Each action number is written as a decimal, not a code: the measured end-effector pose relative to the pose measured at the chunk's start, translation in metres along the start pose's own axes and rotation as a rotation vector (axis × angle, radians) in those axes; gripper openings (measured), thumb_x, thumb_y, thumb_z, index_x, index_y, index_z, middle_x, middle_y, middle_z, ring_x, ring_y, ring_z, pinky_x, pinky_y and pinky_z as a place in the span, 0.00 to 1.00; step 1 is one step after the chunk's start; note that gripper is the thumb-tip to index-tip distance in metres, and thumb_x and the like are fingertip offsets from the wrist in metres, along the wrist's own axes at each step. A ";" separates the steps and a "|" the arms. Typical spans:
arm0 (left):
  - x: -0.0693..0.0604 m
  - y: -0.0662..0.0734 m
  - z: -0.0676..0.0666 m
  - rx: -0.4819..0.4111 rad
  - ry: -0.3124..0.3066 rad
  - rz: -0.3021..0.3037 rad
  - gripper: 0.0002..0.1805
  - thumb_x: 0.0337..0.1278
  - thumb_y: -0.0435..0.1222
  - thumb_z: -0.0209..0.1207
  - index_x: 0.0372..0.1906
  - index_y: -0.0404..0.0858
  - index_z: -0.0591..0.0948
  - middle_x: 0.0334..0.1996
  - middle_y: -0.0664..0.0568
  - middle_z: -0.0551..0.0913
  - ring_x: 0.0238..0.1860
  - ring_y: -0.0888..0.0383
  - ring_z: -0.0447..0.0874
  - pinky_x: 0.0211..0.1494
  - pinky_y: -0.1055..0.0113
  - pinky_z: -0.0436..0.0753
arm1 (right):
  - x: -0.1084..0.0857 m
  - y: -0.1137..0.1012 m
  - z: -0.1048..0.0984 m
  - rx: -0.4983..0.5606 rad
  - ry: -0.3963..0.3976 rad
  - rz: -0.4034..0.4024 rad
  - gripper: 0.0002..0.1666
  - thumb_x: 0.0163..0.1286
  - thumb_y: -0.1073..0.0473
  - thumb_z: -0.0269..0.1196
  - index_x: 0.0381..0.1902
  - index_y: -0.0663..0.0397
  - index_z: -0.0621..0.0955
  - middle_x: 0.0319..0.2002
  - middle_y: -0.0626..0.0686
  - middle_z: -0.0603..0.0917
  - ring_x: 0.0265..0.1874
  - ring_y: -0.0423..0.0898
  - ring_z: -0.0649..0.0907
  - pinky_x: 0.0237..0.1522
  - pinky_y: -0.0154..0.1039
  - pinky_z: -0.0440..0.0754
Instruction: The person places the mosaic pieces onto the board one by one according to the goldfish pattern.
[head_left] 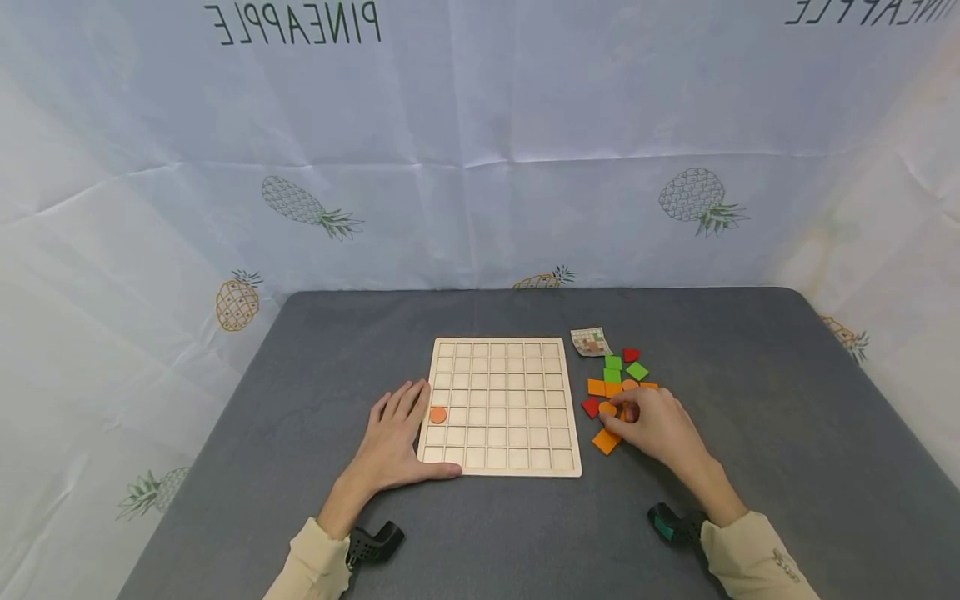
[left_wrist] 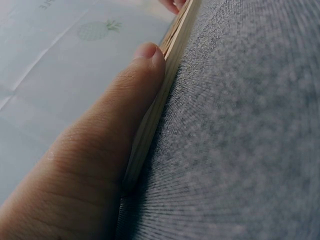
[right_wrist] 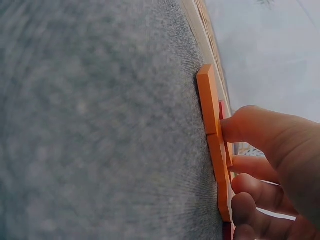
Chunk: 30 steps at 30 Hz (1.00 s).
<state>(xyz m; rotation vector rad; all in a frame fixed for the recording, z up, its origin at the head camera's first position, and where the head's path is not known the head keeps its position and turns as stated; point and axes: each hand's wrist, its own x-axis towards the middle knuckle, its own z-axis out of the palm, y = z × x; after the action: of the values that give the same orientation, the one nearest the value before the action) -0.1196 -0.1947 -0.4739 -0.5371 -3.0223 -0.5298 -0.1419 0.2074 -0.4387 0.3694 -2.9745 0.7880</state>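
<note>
At lower centre, board (head_left: 517, 417) with one orange disc (head_left: 438, 415) in leftmost cell, fifth row down. Along its left edge, left hand (head_left: 392, 443), fingers spread wide. Right of centre, right hand (head_left: 660, 423) among loose tiles (head_left: 612, 376), thumb and forefinger narrow about second disc (head_left: 607, 409); cannot tell whether gripping. Above, card (head_left: 591, 342).

Person's forearms, clothed in long sleeves of pale beige cloth. The left sleeve (head_left: 306, 565) appears plain; the right sleeve (head_left: 753, 554) bears a small dark marking (head_left: 785, 565), too small to read. Each wrist wears a black camera: the left wrist camera (head_left: 377, 543) has a curved housing with small perforations, the right wrist camera (head_left: 672, 525) a teal-green panel (head_left: 663, 527). The hands (head_left: 393, 446) are bare.
</note>
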 end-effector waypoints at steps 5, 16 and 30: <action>0.000 0.000 0.001 0.001 0.009 0.002 0.74 0.36 0.81 0.59 0.83 0.39 0.51 0.82 0.42 0.57 0.83 0.42 0.51 0.79 0.37 0.52 | 0.001 -0.001 0.000 0.002 0.020 -0.001 0.08 0.62 0.58 0.72 0.37 0.54 0.90 0.17 0.44 0.73 0.17 0.37 0.69 0.20 0.31 0.62; 0.000 0.000 0.001 -0.012 0.014 0.011 0.74 0.36 0.81 0.59 0.83 0.39 0.51 0.82 0.42 0.57 0.82 0.41 0.51 0.79 0.37 0.52 | 0.004 -0.013 -0.001 0.042 0.039 0.014 0.13 0.61 0.58 0.73 0.41 0.60 0.89 0.19 0.46 0.75 0.19 0.39 0.70 0.21 0.31 0.64; 0.000 0.000 0.001 -0.003 0.010 0.006 0.74 0.36 0.81 0.59 0.83 0.39 0.51 0.82 0.42 0.57 0.82 0.41 0.51 0.79 0.37 0.53 | 0.019 -0.038 0.000 0.109 0.031 -0.038 0.13 0.61 0.58 0.74 0.42 0.60 0.90 0.19 0.46 0.76 0.19 0.39 0.72 0.24 0.31 0.68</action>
<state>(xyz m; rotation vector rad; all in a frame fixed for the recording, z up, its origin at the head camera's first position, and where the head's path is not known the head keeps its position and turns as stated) -0.1200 -0.1944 -0.4751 -0.5412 -3.0097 -0.5348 -0.1513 0.1715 -0.4186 0.4132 -2.8941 0.9452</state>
